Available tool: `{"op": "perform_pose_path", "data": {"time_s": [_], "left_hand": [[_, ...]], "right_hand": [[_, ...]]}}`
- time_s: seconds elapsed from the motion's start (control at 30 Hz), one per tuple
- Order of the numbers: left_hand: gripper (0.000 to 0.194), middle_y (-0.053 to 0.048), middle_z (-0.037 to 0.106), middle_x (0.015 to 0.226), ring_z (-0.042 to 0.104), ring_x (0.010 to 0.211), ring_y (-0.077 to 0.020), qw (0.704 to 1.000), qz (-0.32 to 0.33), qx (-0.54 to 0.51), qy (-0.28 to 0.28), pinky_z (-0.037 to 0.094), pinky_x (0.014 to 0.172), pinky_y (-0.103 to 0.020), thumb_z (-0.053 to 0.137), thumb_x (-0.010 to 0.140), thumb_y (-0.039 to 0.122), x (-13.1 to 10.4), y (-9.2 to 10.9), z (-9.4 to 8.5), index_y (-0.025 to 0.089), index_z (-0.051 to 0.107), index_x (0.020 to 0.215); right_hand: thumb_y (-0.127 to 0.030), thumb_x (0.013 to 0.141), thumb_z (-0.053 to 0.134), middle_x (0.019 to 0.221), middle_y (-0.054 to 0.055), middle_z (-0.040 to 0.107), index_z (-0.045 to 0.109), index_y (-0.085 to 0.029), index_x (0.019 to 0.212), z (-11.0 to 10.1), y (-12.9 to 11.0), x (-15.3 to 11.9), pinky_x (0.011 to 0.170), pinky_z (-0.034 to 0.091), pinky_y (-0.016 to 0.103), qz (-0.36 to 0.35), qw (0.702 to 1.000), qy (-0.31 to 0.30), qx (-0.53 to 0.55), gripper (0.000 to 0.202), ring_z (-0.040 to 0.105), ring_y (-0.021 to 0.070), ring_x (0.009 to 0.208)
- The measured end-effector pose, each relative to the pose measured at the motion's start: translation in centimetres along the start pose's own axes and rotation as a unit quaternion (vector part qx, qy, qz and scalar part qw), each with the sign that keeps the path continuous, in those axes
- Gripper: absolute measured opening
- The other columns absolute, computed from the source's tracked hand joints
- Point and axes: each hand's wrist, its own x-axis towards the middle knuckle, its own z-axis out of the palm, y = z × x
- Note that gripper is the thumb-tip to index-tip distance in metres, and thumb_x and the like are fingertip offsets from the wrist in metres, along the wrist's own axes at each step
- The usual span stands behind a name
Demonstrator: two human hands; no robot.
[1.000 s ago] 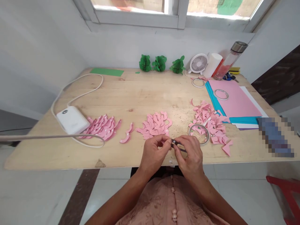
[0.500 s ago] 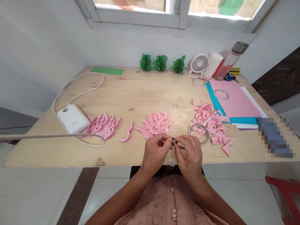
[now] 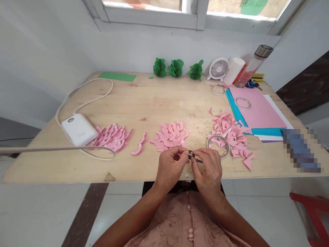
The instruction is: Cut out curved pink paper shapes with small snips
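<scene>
Above the table's front edge, my left hand (image 3: 171, 168) and my right hand (image 3: 209, 169) meet, fingertips pinched from both sides on a small dark piece (image 3: 191, 154) with a light spot. A thin dark strip runs from it under my right fingers; its kind I cannot make out. Just beyond my left hand lies a heap of curved pink paper pieces (image 3: 169, 135). A roll of tape (image 3: 218, 146) rests beside my right hand, partly on pink paper scraps (image 3: 231, 132). Two joined pink curved pieces (image 3: 139, 144) lie farther left.
Another pink pile (image 3: 114, 137) touches a white power bank (image 3: 79, 130) with a looping cable. Green paper ornaments (image 3: 176, 68), a small fan (image 3: 219, 68) and a glass bottle (image 3: 253, 67) stand at the back. Coloured sheets (image 3: 259, 109) lie right; a red stool (image 3: 313, 206) stands below.
Both hands keep their pinch on the small dark piece in nearly the same place. The view has shifted very slightly; nothing on the table has visibly moved.
</scene>
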Motion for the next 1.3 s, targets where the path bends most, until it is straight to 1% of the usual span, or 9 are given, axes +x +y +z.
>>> {"op": "perform_pose_path", "data": {"time_s": [0.37,0.67,0.9,1.07,1.17,1.3], "left_hand": [[0.015,-0.002,0.067,0.063,0.062,0.059,-0.0153,1.000,0.009,0.010,0.007,0.050,0.059,-0.025,0.061,0.073,0.025,-0.03,0.08,0.06,0.015,0.070,0.071],[0.014,-0.002,0.067,0.062,0.062,0.059,-0.0150,1.000,0.014,0.024,0.008,0.050,0.059,-0.024,0.060,0.074,0.024,-0.15,0.27,0.12,0.015,0.068,0.068],[0.014,-0.002,0.066,0.061,0.061,0.059,-0.0149,1.000,0.009,0.025,0.008,0.050,0.060,-0.024,0.060,0.074,0.024,-0.23,0.23,0.15,0.014,0.067,0.067],[0.015,-0.002,0.066,0.062,0.061,0.059,-0.0151,0.999,0.011,0.035,0.004,0.050,0.060,-0.025,0.059,0.074,0.024,-0.13,0.11,0.14,0.014,0.067,0.068],[0.015,-0.002,0.065,0.062,0.061,0.059,-0.0149,0.999,0.014,0.035,0.005,0.050,0.060,-0.025,0.059,0.075,0.024,-0.13,-0.01,0.10,0.014,0.066,0.067],[0.015,-0.002,0.065,0.061,0.060,0.059,-0.0142,0.999,0.017,0.029,0.004,0.050,0.060,-0.024,0.059,0.075,0.024,-0.15,-0.03,0.09,0.014,0.066,0.067]], "right_hand": [[-0.014,0.084,0.055,0.086,0.007,0.065,0.063,-0.019,0.091,0.20,0.15,0.00,0.075,0.044,0.037,0.000,1.000,0.004,-0.012,0.011,0.058,0.0205,0.084],[-0.013,0.083,0.057,0.083,0.006,0.064,0.060,-0.018,0.087,0.20,-0.02,0.08,0.076,0.044,0.037,0.018,1.000,-0.002,0.011,0.007,0.057,0.0197,0.083],[-0.013,0.083,0.055,0.084,0.005,0.061,0.057,-0.019,0.084,0.13,0.07,0.26,0.075,0.044,0.035,0.052,0.997,-0.021,0.048,0.006,0.055,0.0194,0.084],[-0.016,0.085,0.053,0.080,0.004,0.058,0.054,-0.020,0.080,0.06,0.20,0.55,0.073,0.042,0.034,0.075,0.994,-0.048,0.067,0.006,0.052,0.0186,0.081],[-0.015,0.086,0.051,0.080,0.004,0.057,0.052,-0.020,0.080,0.11,0.22,0.51,0.072,0.041,0.034,0.064,0.994,-0.060,0.065,0.008,0.051,0.0188,0.080],[-0.012,0.086,0.048,0.082,0.005,0.055,0.049,-0.020,0.081,0.25,0.13,0.16,0.073,0.040,0.035,0.035,0.996,-0.055,0.055,0.009,0.050,0.0196,0.082]]}}
